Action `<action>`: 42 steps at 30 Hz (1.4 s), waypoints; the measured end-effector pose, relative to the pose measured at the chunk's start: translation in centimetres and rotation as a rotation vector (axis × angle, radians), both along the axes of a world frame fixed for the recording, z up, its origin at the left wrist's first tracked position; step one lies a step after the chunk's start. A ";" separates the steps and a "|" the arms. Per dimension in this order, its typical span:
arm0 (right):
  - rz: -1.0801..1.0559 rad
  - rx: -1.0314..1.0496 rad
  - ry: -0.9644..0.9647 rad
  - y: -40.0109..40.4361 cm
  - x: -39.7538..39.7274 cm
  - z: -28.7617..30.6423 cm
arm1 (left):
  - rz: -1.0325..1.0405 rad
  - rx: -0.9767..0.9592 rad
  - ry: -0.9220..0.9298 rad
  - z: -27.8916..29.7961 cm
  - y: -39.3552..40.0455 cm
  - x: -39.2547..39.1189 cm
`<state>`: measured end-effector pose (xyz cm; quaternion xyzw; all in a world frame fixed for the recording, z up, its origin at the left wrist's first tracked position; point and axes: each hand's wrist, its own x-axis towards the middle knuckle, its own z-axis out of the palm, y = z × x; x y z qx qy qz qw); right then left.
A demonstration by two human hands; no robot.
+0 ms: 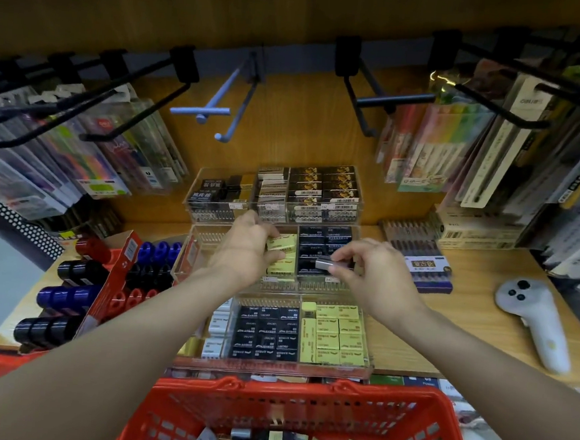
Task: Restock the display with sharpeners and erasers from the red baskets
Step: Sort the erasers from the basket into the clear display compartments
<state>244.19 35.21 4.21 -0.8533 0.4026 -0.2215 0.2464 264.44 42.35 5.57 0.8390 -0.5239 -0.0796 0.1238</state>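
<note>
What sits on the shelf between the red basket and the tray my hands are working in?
In the head view, a clear tray of black and yellow erasers lies between them.

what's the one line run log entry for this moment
stage: restocking middle tray | left hand: holds yellow eraser over yellow stack | right hand: pinches black eraser by black stack | red basket: erasers left
</note>
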 end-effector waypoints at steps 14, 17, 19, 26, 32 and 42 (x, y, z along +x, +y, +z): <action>-0.040 0.014 0.185 -0.9 1.0 1.9 | -0.060 -0.067 0.014 0.4 0.5 1.1; 0.022 -0.040 0.178 -0.1 2.5 2.7 | -0.021 -0.090 0.005 0.8 1.1 1.7; 0.066 -0.034 0.225 0.2 4.4 3.0 | 0.017 -0.072 -0.053 0.8 1.6 2.2; 0.083 -0.020 0.395 0.7 9.8 2.6 | 0.118 -0.031 -0.101 0.6 1.4 2.7; -0.027 -0.137 0.435 0.1 10.0 2.7 | 0.117 -0.077 -0.062 0.6 0.8 3.4; -0.061 -0.214 0.495 0.0 10.4 2.8 | 0.132 -0.080 0.070 0.6 0.3 3.7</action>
